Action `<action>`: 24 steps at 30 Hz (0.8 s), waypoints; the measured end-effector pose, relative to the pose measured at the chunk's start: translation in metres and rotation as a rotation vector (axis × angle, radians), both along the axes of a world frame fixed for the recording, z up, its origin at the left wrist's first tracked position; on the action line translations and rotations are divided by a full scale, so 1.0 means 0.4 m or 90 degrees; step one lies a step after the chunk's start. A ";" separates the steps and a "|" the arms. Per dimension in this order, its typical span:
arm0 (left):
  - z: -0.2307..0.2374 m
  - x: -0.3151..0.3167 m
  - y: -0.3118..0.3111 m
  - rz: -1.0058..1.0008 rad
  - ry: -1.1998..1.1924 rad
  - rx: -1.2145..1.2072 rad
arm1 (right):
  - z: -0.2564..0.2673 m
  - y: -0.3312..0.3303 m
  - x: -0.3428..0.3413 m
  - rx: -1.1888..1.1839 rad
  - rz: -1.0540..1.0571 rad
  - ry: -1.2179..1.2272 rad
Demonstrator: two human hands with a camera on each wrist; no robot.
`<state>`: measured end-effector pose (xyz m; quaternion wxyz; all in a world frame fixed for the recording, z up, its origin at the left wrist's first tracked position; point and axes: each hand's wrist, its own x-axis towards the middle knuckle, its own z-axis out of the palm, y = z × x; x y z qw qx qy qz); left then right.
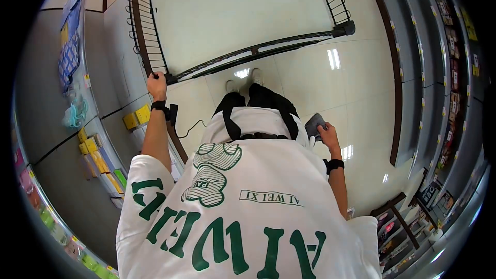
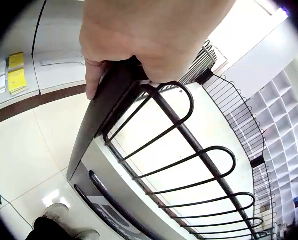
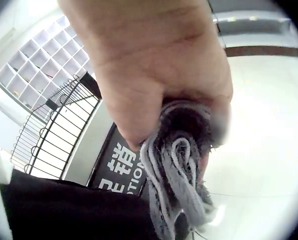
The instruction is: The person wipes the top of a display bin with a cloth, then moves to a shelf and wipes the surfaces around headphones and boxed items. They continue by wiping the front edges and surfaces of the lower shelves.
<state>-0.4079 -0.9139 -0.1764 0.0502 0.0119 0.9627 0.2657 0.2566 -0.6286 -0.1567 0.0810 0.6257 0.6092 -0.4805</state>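
A low stand with a pale top (image 1: 237, 10) and a black wire rail (image 2: 204, 155) round its edge is in front of the person. The left hand (image 1: 157, 87) grips the dark corner of its frame, and in the left wrist view the hand (image 2: 149, 35) covers that corner, with fingers bent over it. At the person's right side, the right hand (image 1: 327, 135) holds a folded grey cloth (image 1: 314, 125). Seen from the right wrist, the cloth (image 3: 176, 165) hangs in layers from between the thumb and fingers of the hand (image 3: 159, 65).
Grey shelves (image 1: 411, 67) with price tags run along the right. On the left, a shelf holds yellow packs (image 1: 137, 117) and a blue bag (image 1: 70, 57). White cubbyholes (image 2: 274, 110) show behind the stand. A thin cable (image 1: 192, 128) crosses the tiled floor near the left arm.
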 end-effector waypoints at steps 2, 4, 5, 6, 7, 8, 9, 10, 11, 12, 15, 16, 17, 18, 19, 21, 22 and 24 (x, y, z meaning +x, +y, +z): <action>0.009 0.010 0.003 0.008 -0.006 0.012 | 0.000 0.001 -0.011 -0.047 0.002 -0.003; 0.015 0.016 0.008 0.009 -0.014 0.015 | -0.030 -0.004 -0.005 -0.020 0.024 0.012; 0.009 0.009 0.003 0.014 -0.021 0.021 | -0.028 -0.006 -0.014 -0.005 0.018 0.037; 0.010 0.004 -0.002 -0.023 0.010 -0.007 | -0.038 -0.007 -0.028 0.009 0.016 0.065; 0.009 0.004 -0.009 -0.030 0.017 0.000 | -0.048 -0.003 -0.042 0.002 0.023 0.074; 0.010 0.007 -0.011 -0.039 0.021 0.007 | -0.056 0.003 -0.048 0.005 0.028 0.046; 0.012 0.004 -0.011 -0.015 -0.023 0.016 | -0.062 0.006 -0.049 0.009 0.032 0.015; 0.015 0.010 -0.015 -0.011 -0.023 0.014 | -0.068 0.012 -0.047 0.006 0.036 0.014; 0.037 0.021 -0.003 0.002 -0.056 0.048 | -0.063 0.024 -0.057 -0.014 0.048 0.017; 0.062 0.031 0.010 0.016 -0.088 0.082 | -0.066 0.034 -0.065 -0.035 0.061 0.020; 0.095 0.040 0.011 0.042 -0.185 0.145 | -0.083 0.054 -0.084 -0.017 0.068 0.025; 0.098 0.039 0.008 0.025 -0.215 0.172 | -0.087 0.061 -0.086 -0.019 0.071 0.026; 0.105 0.038 0.004 0.026 -0.213 0.172 | -0.087 0.070 -0.096 -0.010 0.094 0.015; 0.114 0.034 -0.001 0.008 -0.244 0.182 | -0.091 0.082 -0.113 0.000 0.116 0.007; 0.120 0.029 -0.004 -0.010 -0.274 0.191 | -0.092 0.094 -0.127 0.001 0.118 0.012; 0.113 0.020 -0.017 -0.020 -0.284 0.187 | -0.058 0.099 -0.171 -0.017 0.113 -0.011; 0.106 0.013 -0.022 -0.033 -0.296 0.185 | -0.051 0.100 -0.194 -0.013 0.117 -0.009; 0.080 0.006 -0.039 -0.051 -0.295 0.155 | -0.028 0.108 -0.244 0.012 0.167 -0.004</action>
